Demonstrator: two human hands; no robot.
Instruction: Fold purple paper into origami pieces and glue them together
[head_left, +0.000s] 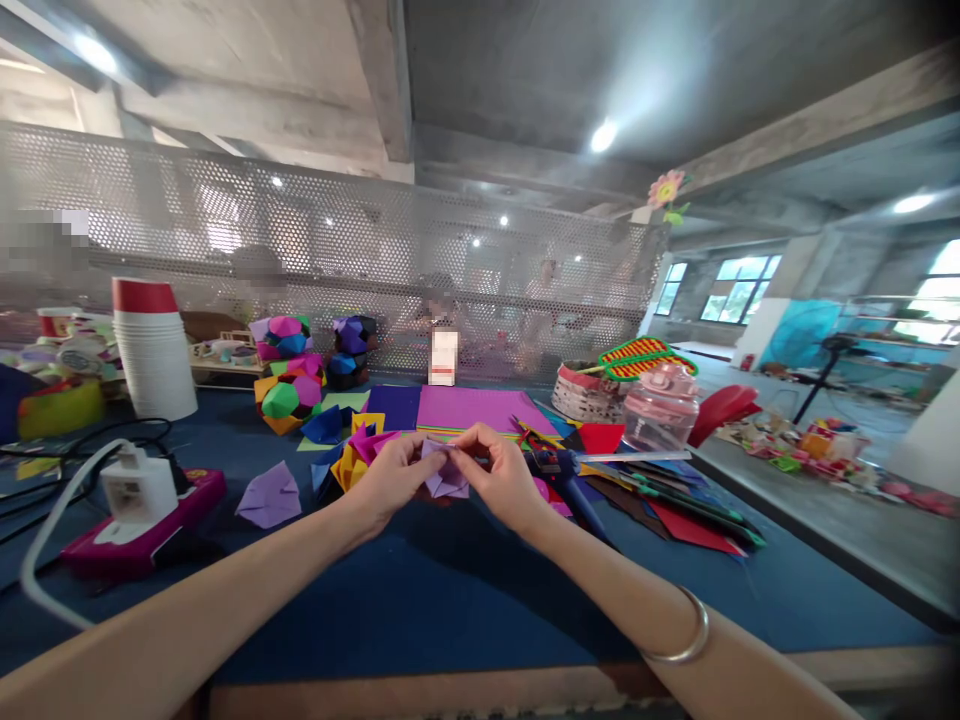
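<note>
A small folded light purple paper piece (448, 478) is held between both hands above the blue table. My left hand (394, 478) pinches its left side, and my right hand (502, 480) pinches the upper right with thumb and fingers. Another folded purple piece (270, 495) lies on the table to the left. Folded yellow paper (352, 466), along with pink and blue pieces, sits just behind my left hand. A dark blue glue gun (574, 485) lies right of my right hand.
On the left are a power strip (187, 500) with a white plug, stacked paper cups (154, 350) and multicoloured paper balls (289, 395). Coloured sheets (480, 408) lie behind the hands. Scissors (705, 510), a basket (589, 393) and a pink clear jar (660, 410) stand or lie right.
</note>
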